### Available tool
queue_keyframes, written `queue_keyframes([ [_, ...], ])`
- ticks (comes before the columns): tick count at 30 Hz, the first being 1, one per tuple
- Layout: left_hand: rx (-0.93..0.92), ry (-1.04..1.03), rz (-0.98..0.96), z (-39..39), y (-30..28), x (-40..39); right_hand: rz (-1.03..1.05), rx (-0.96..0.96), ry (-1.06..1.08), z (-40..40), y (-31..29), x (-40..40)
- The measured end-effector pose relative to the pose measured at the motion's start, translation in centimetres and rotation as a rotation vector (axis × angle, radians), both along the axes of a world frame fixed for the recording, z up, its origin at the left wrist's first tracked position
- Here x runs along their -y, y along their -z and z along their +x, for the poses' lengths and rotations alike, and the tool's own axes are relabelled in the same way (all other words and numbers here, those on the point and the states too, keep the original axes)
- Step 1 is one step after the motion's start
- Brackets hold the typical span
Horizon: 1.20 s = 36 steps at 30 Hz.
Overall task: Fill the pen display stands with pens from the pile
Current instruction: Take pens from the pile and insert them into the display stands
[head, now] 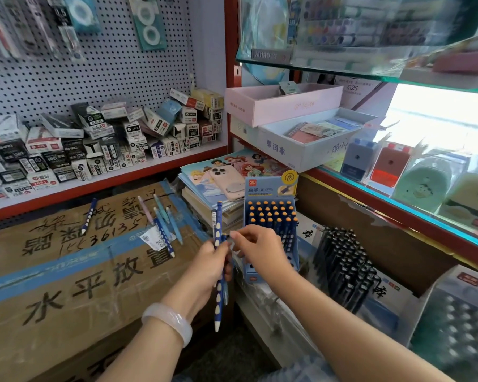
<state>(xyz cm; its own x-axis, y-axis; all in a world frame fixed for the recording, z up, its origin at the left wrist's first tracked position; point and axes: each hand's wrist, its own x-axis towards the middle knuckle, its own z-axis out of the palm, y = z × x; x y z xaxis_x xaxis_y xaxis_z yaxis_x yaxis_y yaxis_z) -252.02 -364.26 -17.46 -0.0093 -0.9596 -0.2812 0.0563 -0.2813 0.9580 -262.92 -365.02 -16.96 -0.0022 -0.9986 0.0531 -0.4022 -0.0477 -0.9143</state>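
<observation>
Cardboard makes the working surface at left: a large taped carton [66,274] with black writing serves as the table, and the pile of loose pens [163,224] lies scattered on its far part, one stray dark-blue pen [89,216] well apart to the left. They lie flat there, probably so they can be picked up one by one. Behind, a shelf [100,180] under a pegboard carries stacked small boxes. Near the middle, the left hand [207,274], a pale bangle [169,321] on its wrist, holds a bunch of blue pens [219,271] upright, fingers curled round the barrels, seemingly as a ready supply. The right hand [257,249] reaches in with fingertips pressed together, pinching the top of one pen, likely to draw it out for the stand. Just beyond stands the blue pen display stand [271,221], its far rows full of orange-tipped pens; the near rows are hidden by the hand. A phone [226,183] rests on stacked notebooks. Right of it a second stand [342,271] holds black pens, below a glass-fronted counter [398,216].
</observation>
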Motion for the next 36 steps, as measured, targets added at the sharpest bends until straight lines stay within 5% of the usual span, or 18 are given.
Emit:
queue_keyframes([
  [9, 0.218, 0.211, -0.130, 0.7, 0.7, -0.5, 0.487, 0.470, -0.057, -0.1, 0.3, -0.2],
  [15, 0.228, 0.248, -0.164, 0.4, 0.8, -0.4, 0.352, 0.474, -0.022, -0.7, 0.7, -0.1],
  [20, 0.148, 0.059, -0.045, 0.3, 1.2, 0.3, 0.239, 0.562, 0.157, -2.2, 0.2, 0.9],
  [26, 0.354, 0.009, -0.009, 1.0, 1.5, 0.4, -0.108, 0.282, 0.290, -6.0, -1.7, 2.1],
  [30, 0.173, 0.042, -0.001, 0.4, 0.9, 0.2, -0.186, 0.017, 0.259, -6.7, -1.0, 2.5],
  [36, 0.067, 0.065, 0.034, -0.3, 0.5, 0.1, -0.198, -0.087, 0.146, -5.7, 0.7, 2.7],
])
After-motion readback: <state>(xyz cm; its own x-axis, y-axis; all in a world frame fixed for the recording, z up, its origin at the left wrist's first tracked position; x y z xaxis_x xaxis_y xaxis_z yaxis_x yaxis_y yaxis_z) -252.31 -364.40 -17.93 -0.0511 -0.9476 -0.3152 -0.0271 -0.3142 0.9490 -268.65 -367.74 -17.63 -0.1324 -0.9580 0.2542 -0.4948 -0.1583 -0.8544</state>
